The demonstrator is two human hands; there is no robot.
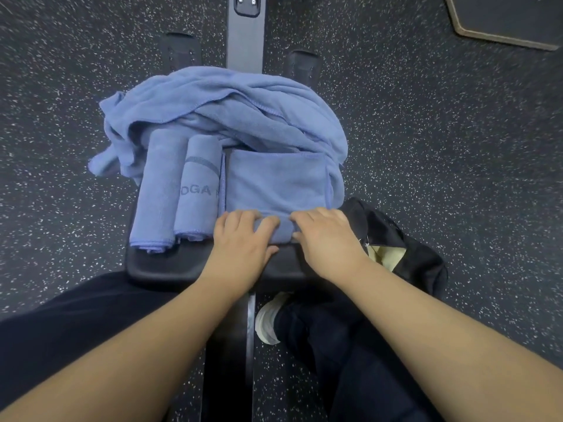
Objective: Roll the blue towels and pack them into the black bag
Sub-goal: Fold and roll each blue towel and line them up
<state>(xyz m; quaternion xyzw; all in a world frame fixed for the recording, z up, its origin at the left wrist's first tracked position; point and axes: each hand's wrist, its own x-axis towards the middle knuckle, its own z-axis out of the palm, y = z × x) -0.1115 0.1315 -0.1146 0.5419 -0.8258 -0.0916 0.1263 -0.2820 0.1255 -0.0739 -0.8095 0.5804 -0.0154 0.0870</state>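
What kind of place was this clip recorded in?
Most likely a gym: speckled rubber floor, a black padded bench on a metal frame, and blue towels, one printed with part of "YOGA".

Dark speckled rubber floor [426, 147], black padded bench [158, 266], grey rail [245, 41], dark mat [505, 19] at the top right corner.
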